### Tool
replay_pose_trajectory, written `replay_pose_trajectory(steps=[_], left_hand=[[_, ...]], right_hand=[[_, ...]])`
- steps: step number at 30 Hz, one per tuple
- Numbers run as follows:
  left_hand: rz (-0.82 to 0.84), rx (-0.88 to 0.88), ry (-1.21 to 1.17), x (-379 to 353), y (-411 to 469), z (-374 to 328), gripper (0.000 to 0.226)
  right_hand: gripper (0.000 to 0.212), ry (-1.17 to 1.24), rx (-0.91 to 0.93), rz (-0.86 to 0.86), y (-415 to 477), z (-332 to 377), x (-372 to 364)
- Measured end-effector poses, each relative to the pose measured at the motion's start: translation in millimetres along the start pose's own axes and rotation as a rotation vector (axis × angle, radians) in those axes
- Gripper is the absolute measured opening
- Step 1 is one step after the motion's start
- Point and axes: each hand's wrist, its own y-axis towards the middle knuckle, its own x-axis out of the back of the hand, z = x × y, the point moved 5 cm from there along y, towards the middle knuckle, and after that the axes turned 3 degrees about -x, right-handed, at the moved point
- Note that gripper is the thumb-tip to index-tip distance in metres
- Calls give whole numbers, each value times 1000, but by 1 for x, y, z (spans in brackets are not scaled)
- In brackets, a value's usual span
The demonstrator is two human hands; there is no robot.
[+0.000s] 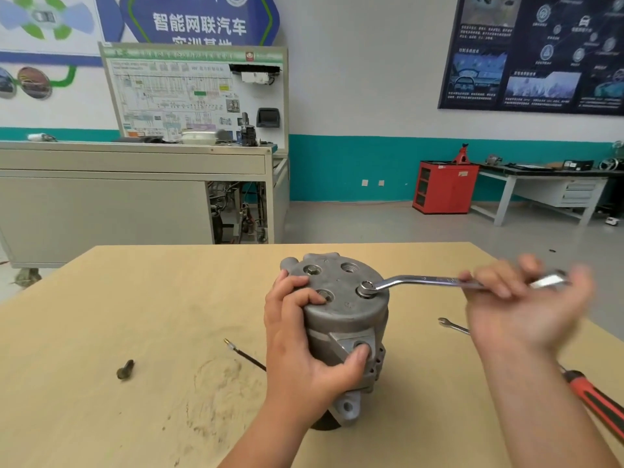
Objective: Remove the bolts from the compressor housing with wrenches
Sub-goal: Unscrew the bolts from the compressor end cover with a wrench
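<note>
A grey metal compressor housing (341, 305) stands upright on the wooden table (135, 298). My left hand (297, 336) grips its left side, fingers over the top edge and thumb on a side lug. A silver ring wrench (418, 282) sits with its ring end on a bolt (366, 288) at the top right of the housing. My right hand (520, 305) is blurred, palm open with fingers spread around the wrench's far end. The other bolt holes on top look empty. A loose bolt (125, 369) lies on the table at the left.
A second, open-ended wrench (452, 325) lies on the table behind my right hand. A red-and-black tool handle (594, 400) lies at the right edge. A thin dark rod (243, 354) lies left of the housing. Benches and a red cabinet stand far behind.
</note>
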Motion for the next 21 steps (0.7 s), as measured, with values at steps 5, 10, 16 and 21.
replay_pose_trajectory(steps=[5, 10, 16, 21], left_hand=[[-6, -1, 4, 2, 1, 0, 52], [6, -19, 24, 0, 2, 0, 50], [0, -38, 23, 4, 1, 2, 50], [-12, -66, 66, 5, 2, 1, 53]], right_hand=[[27, -381, -343, -228, 75, -80, -43], [33, -1559, -258, 416, 82, -150, -116], [50, -1905, 96, 1026, 27, -173, -169], [33, -1682, 424, 1624, -66, -157, -202]])
